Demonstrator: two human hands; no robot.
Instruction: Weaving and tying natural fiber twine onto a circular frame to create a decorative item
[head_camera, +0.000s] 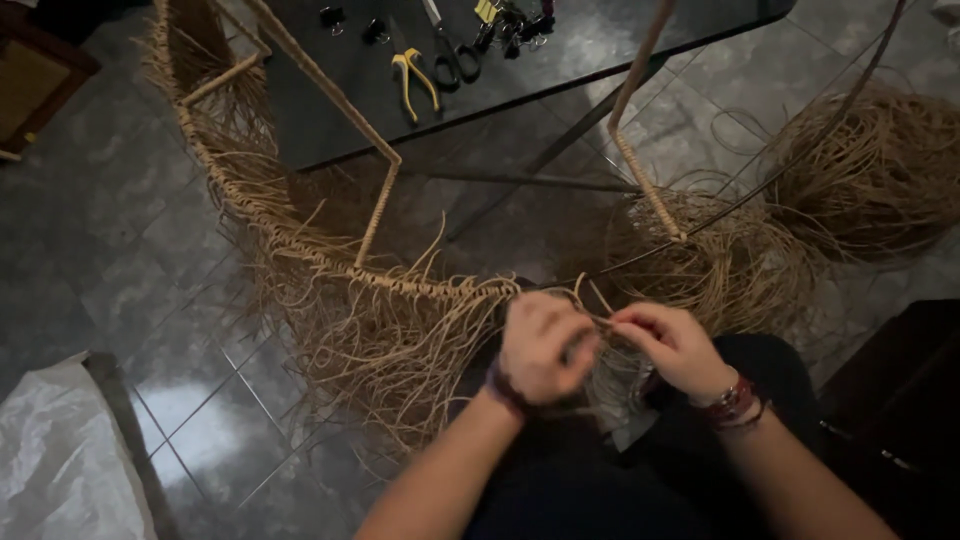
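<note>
At six o'clock, two hands meet: the left hand (540, 345) and right hand (672, 345) each have their grip pinched shut on thin straw strands (598, 312) at the rim of one woven frame (330, 255). At twelve, the dark worktop (560, 60) carries one yellow-handled pliers (413, 82) and one scissors (450, 50).

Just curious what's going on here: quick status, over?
Left hand and right hand both pinching tan strands at the frame rim. Loose fringe hangs below. Pliers on table, untouched.
</note>
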